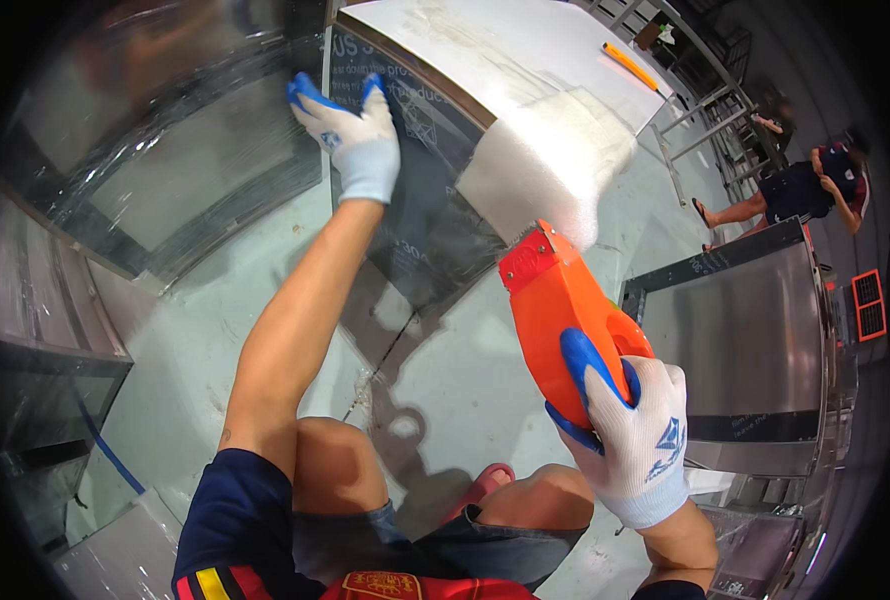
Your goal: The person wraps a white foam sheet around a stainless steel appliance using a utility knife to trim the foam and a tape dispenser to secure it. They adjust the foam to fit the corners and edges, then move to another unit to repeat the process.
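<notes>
Downward past my bent knees, I see my two gloved hands, white with blue-coated fingertips, working over a pale floor (465, 370). My right hand (630, 440) is closed around the handle of an orange tape dispenser (555, 330), which is tilted so its toothed metal end points up and away from me. That end appears right by the lower edge of a white foam sheet (555, 160); I cannot tell whether they touch. The foam is draped over a corner of a large piece with a white top (505, 40) and a dark, film-covered side (415, 225). My left hand (357, 145) is open, fingers spread against that dark side, gripping nothing. Farther back on the white top lies a slim orange-handled cutter (630, 68). To my left stands a plastic-wrapped panel (175, 160); to my right, a dark-edged metal panel (735, 350). Beyond it, another person (805, 190) in dark clothes is partly visible.
</notes>
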Tool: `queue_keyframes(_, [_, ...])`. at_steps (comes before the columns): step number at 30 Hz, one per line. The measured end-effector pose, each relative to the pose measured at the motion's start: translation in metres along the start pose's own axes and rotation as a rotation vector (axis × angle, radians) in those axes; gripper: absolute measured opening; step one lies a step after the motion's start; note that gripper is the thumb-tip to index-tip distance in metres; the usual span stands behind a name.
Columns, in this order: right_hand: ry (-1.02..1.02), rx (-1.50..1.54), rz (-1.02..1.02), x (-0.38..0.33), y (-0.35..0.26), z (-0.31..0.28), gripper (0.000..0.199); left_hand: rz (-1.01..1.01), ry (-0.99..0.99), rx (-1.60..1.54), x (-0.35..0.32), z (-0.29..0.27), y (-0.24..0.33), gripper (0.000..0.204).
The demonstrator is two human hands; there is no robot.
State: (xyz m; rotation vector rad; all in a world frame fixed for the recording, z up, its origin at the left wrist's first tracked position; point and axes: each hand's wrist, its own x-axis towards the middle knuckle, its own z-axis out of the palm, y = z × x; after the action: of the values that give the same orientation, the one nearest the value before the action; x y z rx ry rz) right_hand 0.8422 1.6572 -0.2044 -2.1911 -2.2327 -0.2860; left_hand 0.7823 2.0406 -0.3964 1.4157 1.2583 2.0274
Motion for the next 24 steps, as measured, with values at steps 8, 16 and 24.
queue_keyframes(8, [-0.044,-0.056,-0.030,-0.017,0.022,0.010,0.070,0.431,-0.346,-0.011,-0.037,0.005,0.025,0.092])
queue_keyframes(16, [0.108,-0.047,0.037,-0.094,0.087,0.021,0.058,0.431,-0.351,0.033,-0.038,0.002,0.021,0.089])
queue_keyframes(24, [0.318,-0.140,-0.056,-0.130,0.150,0.044,0.025,0.422,-0.287,0.108,-0.037,0.006,0.031,0.097])
